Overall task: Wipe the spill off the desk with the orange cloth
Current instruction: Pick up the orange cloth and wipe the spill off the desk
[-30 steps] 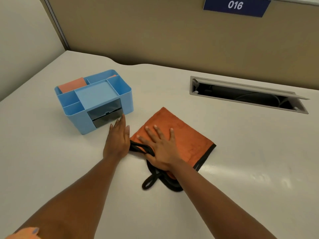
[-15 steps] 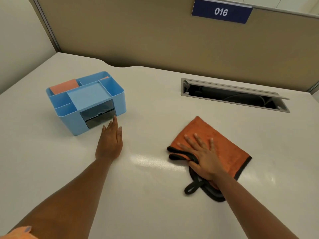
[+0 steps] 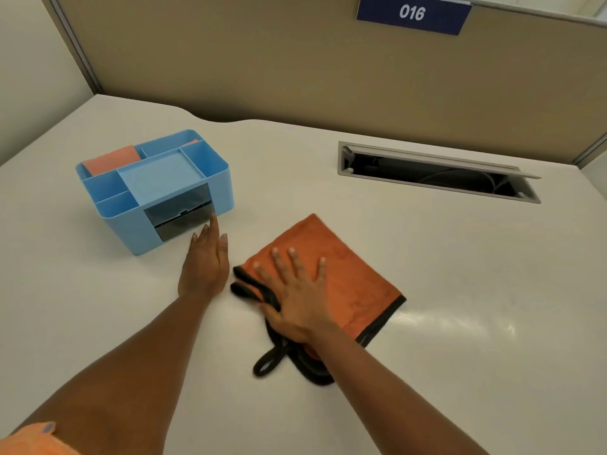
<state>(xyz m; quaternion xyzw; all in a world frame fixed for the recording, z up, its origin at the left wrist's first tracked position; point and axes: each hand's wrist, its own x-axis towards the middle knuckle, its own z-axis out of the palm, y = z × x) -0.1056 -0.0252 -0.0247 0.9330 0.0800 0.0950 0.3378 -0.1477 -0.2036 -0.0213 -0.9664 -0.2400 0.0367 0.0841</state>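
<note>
The cloth [image 3: 348,277] is lying just right of the frame's centre on the desk [image 3: 460,290], folded into a rough square with a black hem and a loose black loop trailing toward the bottom. The right hand [image 3: 295,297] is pressing flat on its left half, fingers [image 3: 276,261] spread, palm down, gripping nothing. The left hand [image 3: 205,267] is resting flat on the desk just left of the cloth, also spread and holding nothing, its longest fingertip reaching to the organiser's [image 3: 108,188] dark drawer front; whether it is touching is unclear.

The cloth is looking soft, light and limp, probably microfibre, so it is likely bunching at the hem rather than sliding as one piece. Pressing with the whole palm near the middle seems the best hold; pinching a corner would likely just drag the folds open.

The desk is looking smooth, pale and glossy, throwing back ceiling light at the lower right, so the cloth should glide easily. No spill is showing clearly. A cable tray [image 3: 437,174] is standing open at the upper right. A tan partition is rising behind, carrying a blue sign [image 3: 412,13] reading 016.
</note>
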